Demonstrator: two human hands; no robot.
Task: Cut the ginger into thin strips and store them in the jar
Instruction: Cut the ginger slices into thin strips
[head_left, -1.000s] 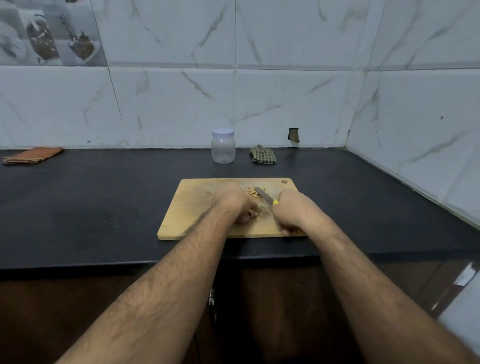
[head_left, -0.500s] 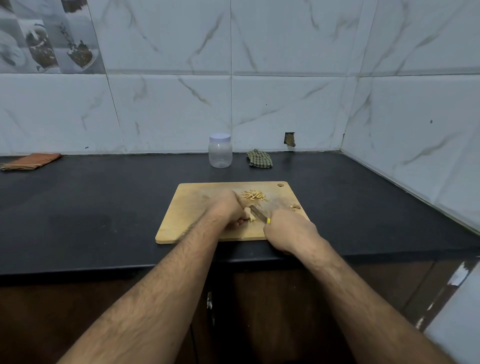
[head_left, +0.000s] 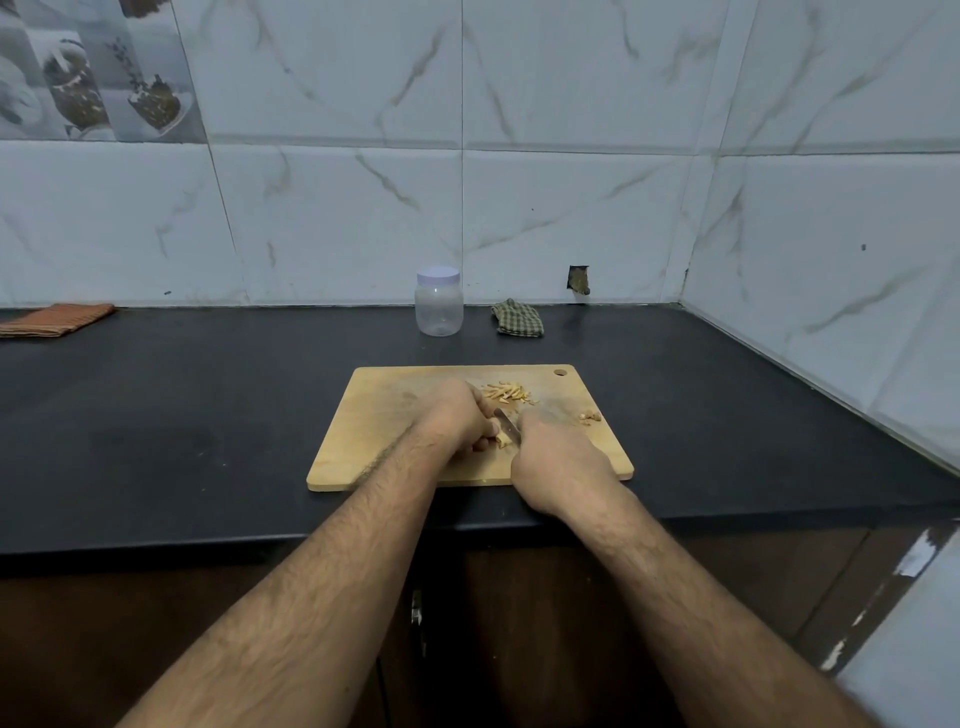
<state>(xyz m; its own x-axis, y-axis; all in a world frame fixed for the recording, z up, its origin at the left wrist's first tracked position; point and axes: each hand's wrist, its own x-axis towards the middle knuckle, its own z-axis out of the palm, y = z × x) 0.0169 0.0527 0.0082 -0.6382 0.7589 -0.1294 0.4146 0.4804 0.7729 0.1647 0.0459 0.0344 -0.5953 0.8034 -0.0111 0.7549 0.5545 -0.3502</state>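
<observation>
A wooden cutting board (head_left: 374, 447) lies on the black counter in front of me. My left hand (head_left: 457, 415) holds down a small piece of ginger (head_left: 503, 440) on the board with curled fingers. My right hand (head_left: 561, 462) grips a knife (head_left: 508, 423) whose blade slants across the ginger piece. A small pile of cut ginger strips (head_left: 506, 392) lies just behind my hands. A few ginger scraps (head_left: 589, 415) sit near the board's right side. The clear plastic jar (head_left: 439, 306) with its white lid on stands at the back by the wall.
A checked cloth (head_left: 518, 318) lies right of the jar. A folded orange cloth (head_left: 52, 319) sits at the far left of the counter (head_left: 182, 415). Tiled walls close the back and right side. Dark cabinet doors are below the counter edge.
Both hands shifted slightly nearer to me on the board, and the knife went from the strip pile onto the ginger piece under my left hand. The camera view tilted a little.
</observation>
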